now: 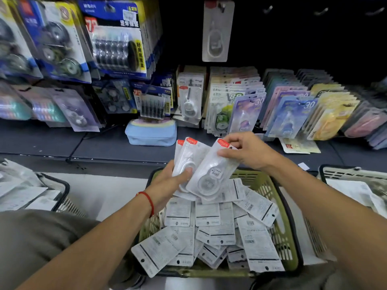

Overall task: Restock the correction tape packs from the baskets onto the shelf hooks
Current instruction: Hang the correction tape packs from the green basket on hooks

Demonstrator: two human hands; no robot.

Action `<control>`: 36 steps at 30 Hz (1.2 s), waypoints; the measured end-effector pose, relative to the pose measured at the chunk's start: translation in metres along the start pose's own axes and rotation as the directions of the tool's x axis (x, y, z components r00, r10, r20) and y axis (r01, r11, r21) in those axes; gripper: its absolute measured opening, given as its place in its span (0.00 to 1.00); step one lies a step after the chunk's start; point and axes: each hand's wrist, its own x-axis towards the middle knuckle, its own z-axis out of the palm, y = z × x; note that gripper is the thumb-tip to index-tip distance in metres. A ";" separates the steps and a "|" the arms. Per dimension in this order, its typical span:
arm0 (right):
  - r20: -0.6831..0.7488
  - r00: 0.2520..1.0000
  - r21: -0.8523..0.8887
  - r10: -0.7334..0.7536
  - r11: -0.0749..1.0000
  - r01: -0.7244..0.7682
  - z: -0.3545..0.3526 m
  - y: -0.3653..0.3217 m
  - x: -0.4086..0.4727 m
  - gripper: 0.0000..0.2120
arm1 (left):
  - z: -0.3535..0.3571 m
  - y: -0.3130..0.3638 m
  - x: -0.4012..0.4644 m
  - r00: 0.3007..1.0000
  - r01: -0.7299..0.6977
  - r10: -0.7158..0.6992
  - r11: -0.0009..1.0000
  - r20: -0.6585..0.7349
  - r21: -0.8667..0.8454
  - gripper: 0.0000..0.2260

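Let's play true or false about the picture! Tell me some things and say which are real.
1. Both hands hold packs. True: the left hand holds a bunch of packs, and the right hand pinches the front pack.
2. The green basket is empty. False: it is full of packs.
3. One white pack hangs alone on a hook. True.
4. The pouch on the shelf is red. False: it is light blue.

Blue hanging pack (117, 38): Chinese chars "好用易覆盖" on its yellow side strip, "7" on red tag top left, "6" at top right. Lilac pack (249, 114) and blue pack (293, 118) on shelf: each "30". Green/white pack (225, 109): approx "88", blurred. Basket pack backs: print too small to read
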 end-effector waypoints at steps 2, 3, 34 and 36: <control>-0.110 0.991 -0.090 -0.078 0.994 0.069 -0.005 -0.021 0.011 0.06 | 0.015 0.022 -0.002 0.998 -0.038 0.044 0.994 0.053 -0.106 0.20; -0.160 0.981 -0.149 -0.110 0.985 0.086 -0.009 -0.031 0.016 0.07 | 0.022 0.032 -0.003 0.994 -0.060 0.073 0.987 0.086 -0.150 0.22; -0.504 0.836 0.187 -0.218 0.917 0.352 -0.055 -0.095 0.075 0.10 | -0.004 0.187 0.058 0.847 -0.530 0.516 0.837 -0.129 -0.133 0.16; -0.522 0.825 0.189 -0.216 0.914 0.359 -0.056 -0.097 0.080 0.11 | -0.006 0.188 0.056 0.846 -0.530 0.513 0.837 -0.145 -0.135 0.16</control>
